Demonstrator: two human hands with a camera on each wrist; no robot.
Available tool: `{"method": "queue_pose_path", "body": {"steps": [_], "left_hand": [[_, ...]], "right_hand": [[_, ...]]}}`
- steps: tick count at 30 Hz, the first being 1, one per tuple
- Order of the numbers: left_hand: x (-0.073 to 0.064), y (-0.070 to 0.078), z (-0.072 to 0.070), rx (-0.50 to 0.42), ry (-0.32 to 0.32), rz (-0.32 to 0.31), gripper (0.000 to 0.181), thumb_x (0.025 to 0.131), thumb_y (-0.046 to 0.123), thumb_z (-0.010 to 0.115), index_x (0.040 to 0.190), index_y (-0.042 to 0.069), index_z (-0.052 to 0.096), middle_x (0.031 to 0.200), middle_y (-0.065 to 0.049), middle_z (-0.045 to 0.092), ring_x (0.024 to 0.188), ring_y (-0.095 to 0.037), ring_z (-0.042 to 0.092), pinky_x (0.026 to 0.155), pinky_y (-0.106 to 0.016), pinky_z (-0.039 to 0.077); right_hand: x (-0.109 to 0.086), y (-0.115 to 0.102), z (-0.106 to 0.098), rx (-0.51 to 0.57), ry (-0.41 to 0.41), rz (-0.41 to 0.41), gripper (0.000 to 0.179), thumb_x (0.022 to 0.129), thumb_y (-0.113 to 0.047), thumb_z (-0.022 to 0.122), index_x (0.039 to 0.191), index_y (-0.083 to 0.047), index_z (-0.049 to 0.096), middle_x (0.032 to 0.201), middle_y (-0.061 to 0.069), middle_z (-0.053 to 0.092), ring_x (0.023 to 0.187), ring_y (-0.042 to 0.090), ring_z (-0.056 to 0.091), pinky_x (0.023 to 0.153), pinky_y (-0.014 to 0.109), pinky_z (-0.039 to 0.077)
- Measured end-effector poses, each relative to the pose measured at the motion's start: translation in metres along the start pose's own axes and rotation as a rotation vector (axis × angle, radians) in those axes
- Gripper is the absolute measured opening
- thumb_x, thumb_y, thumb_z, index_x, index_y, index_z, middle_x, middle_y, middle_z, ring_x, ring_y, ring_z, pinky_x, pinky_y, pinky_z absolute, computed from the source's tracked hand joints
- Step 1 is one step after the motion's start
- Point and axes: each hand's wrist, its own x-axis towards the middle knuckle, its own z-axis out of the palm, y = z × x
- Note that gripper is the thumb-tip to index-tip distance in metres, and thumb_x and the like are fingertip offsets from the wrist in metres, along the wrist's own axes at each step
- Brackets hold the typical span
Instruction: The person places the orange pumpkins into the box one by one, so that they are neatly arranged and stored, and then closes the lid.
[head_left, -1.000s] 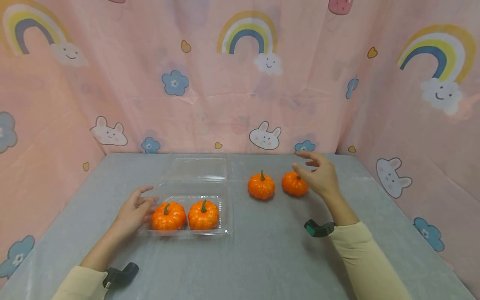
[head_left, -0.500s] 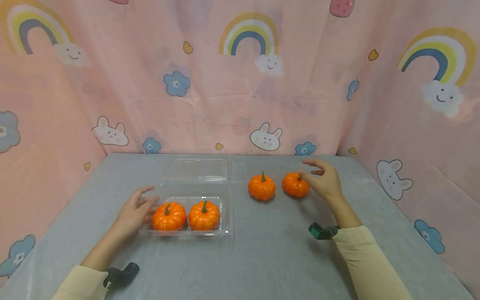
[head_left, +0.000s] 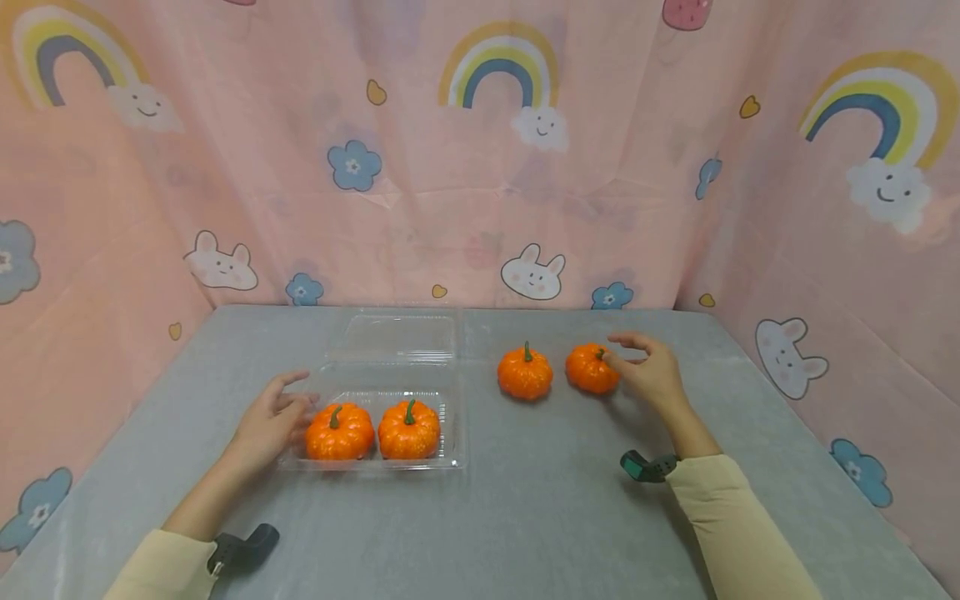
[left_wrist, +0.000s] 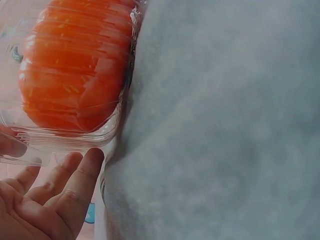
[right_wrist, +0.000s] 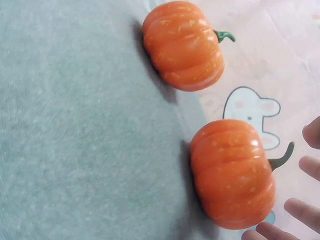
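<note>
Two small orange pumpkins, a left one [head_left: 340, 433] and a right one [head_left: 408, 431], sit side by side in a clear plastic clamshell box [head_left: 459, 400], its lid [head_left: 401, 336] laid back. My left hand [head_left: 270, 421] is at the box's left end, its fingertips [left_wrist: 91, 159] right at the ribbed wall. On the table to the right stand two more pumpkins, a nearer-to-box one [head_left: 525, 372] and a far right one [head_left: 591, 369], green stems up. My right hand [head_left: 651, 369] hovers beside the far right pumpkin, thumb and fingers spread around its stem side without gripping, as the right wrist view shows.
The grey-covered table [head_left: 525, 517] ends at the back against a pink curtain [head_left: 420, 225] printed with rainbows and rabbits. The curtain also closes off both sides. Dark wrist straps with devices [head_left: 648, 467] sit on both forearms.
My right hand has come down and slightly right, closer to the far right pumpkin. The left hand, the box and all the pumpkins stay where they were.
</note>
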Motion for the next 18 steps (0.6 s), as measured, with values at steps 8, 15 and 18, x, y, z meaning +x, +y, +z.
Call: {"method": "queue_pose_path", "body": {"steps": [8, 15, 18], "left_hand": [[0.0, 0.0, 0.0, -0.006, -0.005, -0.001, 0.054, 0.104, 0.032, 0.036, 0.151, 0.01, 0.022, 0.14, -0.028, 0.048, 0.114, -0.039, 0.061, 0.087, -0.044, 0.057], [0.0, 0.0, 0.0, -0.003, -0.001, -0.005, 0.053, 0.104, 0.031, 0.036, 0.151, 0.011, 0.022, 0.14, -0.028, 0.048, 0.114, -0.04, 0.061, 0.087, -0.044, 0.056], [0.0, 0.0, 0.0, -0.004, 0.001, -0.001, 0.053, 0.104, 0.03, 0.036, 0.151, 0.01, 0.022, 0.14, -0.028, 0.048, 0.114, -0.04, 0.061, 0.087, -0.044, 0.056]], "right_hand": [[0.0, 0.006, 0.004, 0.008, -0.047, 0.07, 0.042, 0.092, -0.031, 0.063, 0.125, -0.004, 0.061, 0.133, 0.026, 0.052, 0.09, 0.037, 0.065, 0.061, 0.02, 0.055], [0.002, 0.01, 0.007, 0.021, -0.049, 0.075, 0.039, 0.091, -0.025, 0.065, 0.123, -0.003, 0.063, 0.129, 0.028, 0.055, 0.076, 0.025, 0.064, 0.058, 0.02, 0.054], [0.002, 0.012, 0.009, 0.021, -0.048, 0.084, 0.038, 0.09, -0.022, 0.065, 0.123, -0.003, 0.063, 0.128, 0.027, 0.056, 0.076, 0.021, 0.064, 0.058, 0.02, 0.054]]}}
